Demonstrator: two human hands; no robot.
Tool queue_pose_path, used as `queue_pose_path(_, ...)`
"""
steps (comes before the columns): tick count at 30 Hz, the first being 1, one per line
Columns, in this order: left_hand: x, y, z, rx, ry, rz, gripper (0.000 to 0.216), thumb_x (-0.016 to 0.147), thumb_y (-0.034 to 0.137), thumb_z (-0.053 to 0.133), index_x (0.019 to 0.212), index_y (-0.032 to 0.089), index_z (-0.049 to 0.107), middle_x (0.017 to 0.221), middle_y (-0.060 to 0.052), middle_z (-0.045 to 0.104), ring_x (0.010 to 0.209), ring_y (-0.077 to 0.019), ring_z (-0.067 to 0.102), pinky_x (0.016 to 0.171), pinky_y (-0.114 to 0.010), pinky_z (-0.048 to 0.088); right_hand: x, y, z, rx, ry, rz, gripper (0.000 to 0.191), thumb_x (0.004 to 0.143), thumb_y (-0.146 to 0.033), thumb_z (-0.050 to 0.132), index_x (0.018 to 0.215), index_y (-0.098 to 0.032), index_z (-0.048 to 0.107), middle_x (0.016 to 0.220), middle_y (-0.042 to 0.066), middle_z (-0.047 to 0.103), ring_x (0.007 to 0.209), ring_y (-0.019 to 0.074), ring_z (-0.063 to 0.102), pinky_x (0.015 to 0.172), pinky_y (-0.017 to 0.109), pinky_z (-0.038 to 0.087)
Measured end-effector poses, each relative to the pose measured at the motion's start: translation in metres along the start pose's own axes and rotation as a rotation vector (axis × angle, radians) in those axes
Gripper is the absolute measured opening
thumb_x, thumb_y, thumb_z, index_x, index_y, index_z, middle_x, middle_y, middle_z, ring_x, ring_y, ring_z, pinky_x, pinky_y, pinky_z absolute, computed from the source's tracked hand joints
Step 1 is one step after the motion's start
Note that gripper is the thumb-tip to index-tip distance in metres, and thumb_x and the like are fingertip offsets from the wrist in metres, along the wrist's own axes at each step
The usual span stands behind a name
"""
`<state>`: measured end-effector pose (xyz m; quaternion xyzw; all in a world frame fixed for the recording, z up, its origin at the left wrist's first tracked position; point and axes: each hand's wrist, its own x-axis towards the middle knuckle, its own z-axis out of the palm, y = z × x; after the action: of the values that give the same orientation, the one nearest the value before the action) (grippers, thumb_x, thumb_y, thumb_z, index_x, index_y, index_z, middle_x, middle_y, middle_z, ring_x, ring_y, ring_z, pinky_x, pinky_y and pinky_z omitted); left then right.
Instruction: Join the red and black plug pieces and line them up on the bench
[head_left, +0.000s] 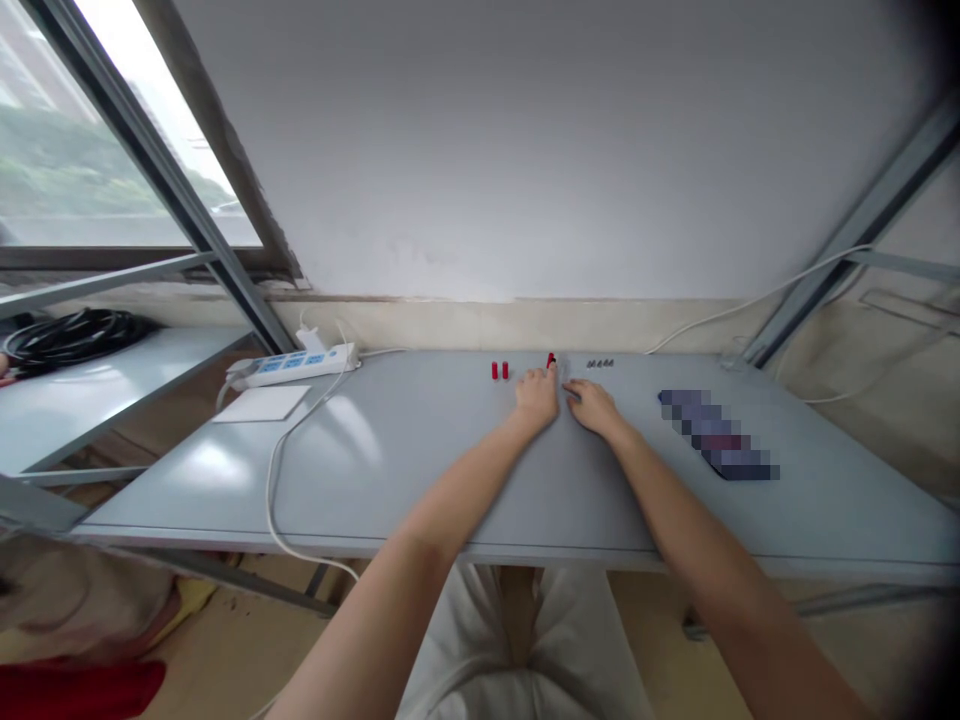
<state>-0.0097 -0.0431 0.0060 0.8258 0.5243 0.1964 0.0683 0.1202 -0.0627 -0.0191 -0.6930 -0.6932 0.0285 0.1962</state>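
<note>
In the head view, a long grey table (420,450) close to a pale wall (540,150), with a window (45,170) at the left. On the left part of the table, a power strip (300,366), a white flat piece (262,403) near it, and a white cable (274,480) over the front edge. On the right part, a flat dark object (716,435) under pixel blocks.

Near the back edge, a small red piece (550,358), right at the fingertips of the left hand (537,397). Left grip: fingers reaching forward, close together; impossible to say whether pinching the red piece or only touching it. Right grip, on the right hand (595,405): fingers bent toward the left hand, just beside it; thumb gap too small to judge.

Left of the left hand, two short red cylinders (494,370), side by side, apart. To the right, small grey pieces (599,364), metallic in look, in a row. Table top smooth, with bright reflections.
</note>
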Motion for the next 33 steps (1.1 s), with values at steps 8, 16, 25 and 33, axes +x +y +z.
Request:
queue_pose_path(8, 0.010, 0.000, -0.003, -0.093, 0.071, 0.001, 0.026, 0.084, 0.013, 0.041, 0.106, 0.014, 0.057, 0.104, -0.017, 0.060, 0.105, -0.0263, 0.051, 0.091, -0.038, 0.036, -0.003, -0.005, 0.005, -0.001, -0.015, 0.019, 0.041, 0.088, -0.028, 0.039, 0.126, -0.025, 0.053, 0.136, 0.006, 0.046, 0.124, 0.0260, 0.040, 0.102, 0.046, 0.029)
queue_pose_path(16, -0.011, -0.029, -0.014, -0.330, 0.192, -0.059, 0.007, 0.079, 0.015, 0.052, 0.077, 0.019, 0.058, 0.083, -0.009, 0.062, 0.087, -0.0211, 0.057, 0.082, -0.033, 0.042, -0.002, -0.008, 0.008, -0.026, -0.030, 0.037, 0.043, 0.090, -0.031, 0.032, 0.130, -0.026, 0.049, 0.139, 0.007, 0.042, 0.127, 0.0265, 0.035, 0.102, 0.052, 0.025)
queue_pose_path(25, -0.036, -0.052, -0.022, -0.890, 0.268, -0.316, 0.004, 0.072, 0.014, 0.060, 0.069, 0.016, 0.058, 0.069, -0.005, 0.060, 0.068, -0.0136, 0.055, 0.072, -0.028, 0.043, -0.001, -0.010, 0.011, -0.028, 0.007, 0.029, 0.043, 0.089, -0.027, 0.031, 0.128, -0.025, 0.050, 0.137, 0.008, 0.045, 0.123, 0.0284, 0.037, 0.100, 0.054, 0.025)
queue_pose_path(33, -0.037, -0.050, -0.025, -0.951, 0.272, -0.322, 0.004, 0.072, 0.013, 0.060, 0.070, 0.015, 0.058, 0.072, -0.006, 0.062, 0.071, -0.0136, 0.057, 0.074, -0.028, 0.044, -0.001, -0.023, -0.001, 0.236, 0.215, -0.031, 0.025, 0.084, -0.023, 0.039, 0.103, -0.016, 0.055, 0.101, 0.012, 0.060, 0.096, 0.0214, 0.054, 0.083, 0.033, 0.041)
